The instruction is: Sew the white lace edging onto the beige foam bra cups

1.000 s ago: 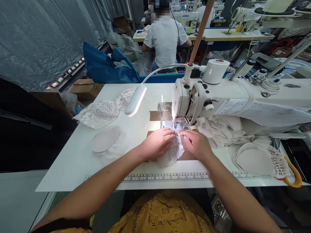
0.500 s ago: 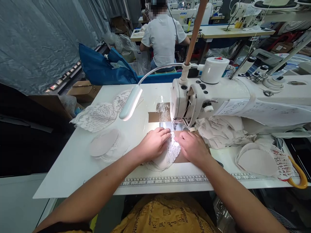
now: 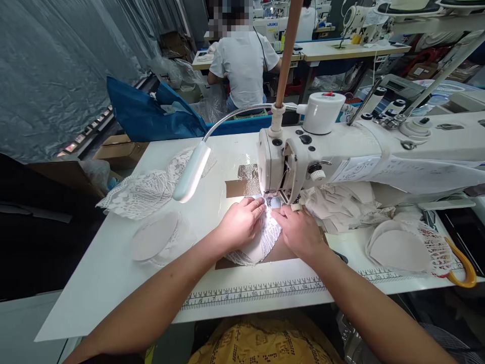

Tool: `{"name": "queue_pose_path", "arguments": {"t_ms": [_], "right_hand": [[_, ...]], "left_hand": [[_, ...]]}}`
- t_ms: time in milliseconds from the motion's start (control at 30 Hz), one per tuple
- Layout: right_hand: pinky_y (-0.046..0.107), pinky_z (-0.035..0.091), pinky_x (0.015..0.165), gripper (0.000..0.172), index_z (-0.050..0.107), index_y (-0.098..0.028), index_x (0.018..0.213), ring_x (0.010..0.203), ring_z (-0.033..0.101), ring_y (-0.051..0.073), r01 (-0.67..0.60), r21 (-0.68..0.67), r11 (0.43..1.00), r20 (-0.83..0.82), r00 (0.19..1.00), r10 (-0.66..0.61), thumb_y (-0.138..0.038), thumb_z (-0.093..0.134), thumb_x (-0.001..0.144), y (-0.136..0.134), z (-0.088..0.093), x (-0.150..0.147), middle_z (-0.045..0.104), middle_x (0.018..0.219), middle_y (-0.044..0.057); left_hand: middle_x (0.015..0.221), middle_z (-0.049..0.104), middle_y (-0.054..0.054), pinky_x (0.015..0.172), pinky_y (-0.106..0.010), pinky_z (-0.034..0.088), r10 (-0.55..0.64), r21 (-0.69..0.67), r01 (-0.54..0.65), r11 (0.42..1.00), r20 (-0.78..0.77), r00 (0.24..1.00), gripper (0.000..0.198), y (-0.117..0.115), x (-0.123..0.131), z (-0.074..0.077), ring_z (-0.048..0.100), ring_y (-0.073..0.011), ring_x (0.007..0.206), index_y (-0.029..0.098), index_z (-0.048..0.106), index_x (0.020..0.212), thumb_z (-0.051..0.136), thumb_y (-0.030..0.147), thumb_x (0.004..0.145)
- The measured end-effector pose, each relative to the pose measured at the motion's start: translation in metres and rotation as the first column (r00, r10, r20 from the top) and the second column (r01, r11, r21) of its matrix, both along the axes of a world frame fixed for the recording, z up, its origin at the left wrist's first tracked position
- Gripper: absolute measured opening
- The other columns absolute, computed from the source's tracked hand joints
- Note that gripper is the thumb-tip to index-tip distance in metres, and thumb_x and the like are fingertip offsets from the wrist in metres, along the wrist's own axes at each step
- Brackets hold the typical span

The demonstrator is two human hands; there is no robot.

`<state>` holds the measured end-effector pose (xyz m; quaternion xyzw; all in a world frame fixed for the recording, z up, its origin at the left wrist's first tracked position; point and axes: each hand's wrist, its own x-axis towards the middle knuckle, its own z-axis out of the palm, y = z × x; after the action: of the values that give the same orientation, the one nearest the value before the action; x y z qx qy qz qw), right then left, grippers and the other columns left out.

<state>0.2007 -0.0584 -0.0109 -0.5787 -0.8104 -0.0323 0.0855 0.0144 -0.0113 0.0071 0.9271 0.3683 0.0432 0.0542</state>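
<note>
A white lace piece with a pale fabric panel [image 3: 253,248] lies under the needle area of a white sewing machine [image 3: 270,164]. My left hand [image 3: 242,222] rests on its left part, fingers stretched out flat toward the presser foot. On the right, my right hand [image 3: 301,230] has its fingers bent together at the lace edge, close to the foot; the fingertips' grip is partly hidden. Brown tape [image 3: 282,254] covers the table beneath the piece. A lamp [image 3: 192,171] on a bendable neck hangs left of the machine head and the needle area is brightly lit.
Lace pieces [image 3: 142,193] and pale oval panels [image 3: 155,236] lie to the left. Right of the machine head are piled fabric pieces [image 3: 341,205], more ovals [image 3: 399,251] and orange-handled scissors [image 3: 470,273]. A ruler strip [image 3: 261,293] runs along the front edge. Another person [image 3: 242,65] sits ahead.
The head view has shifted and tilted slightly. The lace piece has moved a little forward toward the needle, both hands staying on it.
</note>
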Motion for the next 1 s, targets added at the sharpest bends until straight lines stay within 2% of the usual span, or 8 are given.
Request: {"name": "queue_pose_path", "arguments": {"t_ms": [167,300,400,500,600,733,867,1000], "right_hand": [[0.032,0.023,0.060,0.032,0.069,-0.022,0.098,0.066,0.048,0.016,-0.034,0.031,0.999,-0.064,0.997,0.036,-0.005,0.045,0.085,-0.001,-0.003,0.004,0.064,0.077,0.002],[0.030,0.029,0.062,0.030,0.069,-0.020,0.093,0.066,0.051,0.016,-0.050,0.064,0.997,-0.165,0.984,0.060,-0.007,0.043,0.086,-0.002,-0.006,0.010,0.066,0.078,0.003],[0.029,0.033,0.063,0.032,0.070,-0.019,0.096,0.067,0.053,0.016,-0.046,0.057,0.997,-0.237,0.970,0.058,-0.008,0.042,0.086,-0.002,-0.006,0.013,0.068,0.082,0.004],[0.028,0.036,0.063,0.031,0.071,-0.020,0.097,0.072,0.056,0.017,-0.040,0.003,0.999,-0.267,0.963,0.040,-0.010,0.043,0.086,-0.003,-0.004,0.015,0.069,0.087,0.005],[0.027,0.038,0.063,0.031,0.071,-0.020,0.099,0.078,0.059,0.018,-0.026,-0.050,0.998,-0.286,0.958,0.011,-0.010,0.044,0.085,-0.004,-0.001,0.017,0.070,0.091,0.006],[0.027,0.041,0.065,0.033,0.071,-0.020,0.101,0.082,0.061,0.018,-0.042,-0.084,0.996,-0.325,0.946,0.012,-0.010,0.043,0.086,-0.005,0.002,0.017,0.070,0.096,0.006],[0.027,0.042,0.067,0.031,0.071,-0.021,0.100,0.083,0.061,0.018,-0.065,-0.094,0.993,-0.346,0.938,0.028,-0.012,0.044,0.087,-0.004,0.003,0.016,0.070,0.097,0.005],[0.028,0.043,0.070,0.031,0.071,-0.021,0.100,0.085,0.061,0.019,-0.070,-0.107,0.992,-0.336,0.941,0.030,-0.011,0.045,0.086,-0.004,0.004,0.017,0.070,0.099,0.006]], "left_hand": [[0.138,0.053,-0.012,0.097,-0.047,0.047,-0.051,-0.008,0.050,0.999,-0.022,0.998,0.043,0.006,-0.009,0.001,0.047,-0.0307,0.125,0.011,0.054,0.131,0.046,0.021,0.090],[0.135,0.054,-0.013,0.099,-0.045,0.045,-0.100,-0.005,0.101,0.995,0.094,0.991,0.040,-0.002,-0.019,0.008,0.047,-0.0291,0.125,0.013,0.057,0.125,0.044,0.011,0.087],[0.117,0.062,-0.013,0.090,-0.040,0.048,-0.104,-0.013,0.109,0.994,0.183,0.977,0.032,-0.015,-0.017,0.013,0.056,-0.0261,0.107,0.013,0.060,0.116,0.050,0.018,0.086],[0.084,0.062,-0.009,0.071,-0.034,0.046,-0.071,0.026,0.068,0.997,0.144,0.987,0.018,-0.024,-0.011,0.008,0.056,-0.0209,0.079,0.014,0.063,0.088,0.047,0.022,0.090],[0.070,0.056,-0.007,0.062,-0.032,0.040,-0.045,0.079,0.033,0.996,0.153,0.987,0.030,-0.025,-0.008,-0.001,0.050,-0.0182,0.067,0.015,0.056,0.070,0.038,0.018,0.093],[0.071,0.055,-0.006,0.063,-0.031,0.039,-0.028,0.024,0.022,0.999,0.265,0.964,0.028,-0.024,-0.014,-0.005,0.048,-0.0173,0.066,0.016,0.054,0.072,0.036,0.018,0.094],[0.084,0.060,-0.007,0.071,-0.033,0.042,-0.036,-0.036,0.049,0.998,0.296,0.954,0.017,-0.025,-0.015,-0.005,0.054,-0.0191,0.078,0.015,0.057,0.083,0.047,0.026,0.092],[0.082,0.062,-0.007,0.069,-0.033,0.041,-0.058,0.003,0.059,0.998,0.273,0.960,0.024,-0.025,-0.011,-0.009,0.055,-0.0191,0.076,0.015,0.057,0.074,0.042,0.018,0.092]]}}
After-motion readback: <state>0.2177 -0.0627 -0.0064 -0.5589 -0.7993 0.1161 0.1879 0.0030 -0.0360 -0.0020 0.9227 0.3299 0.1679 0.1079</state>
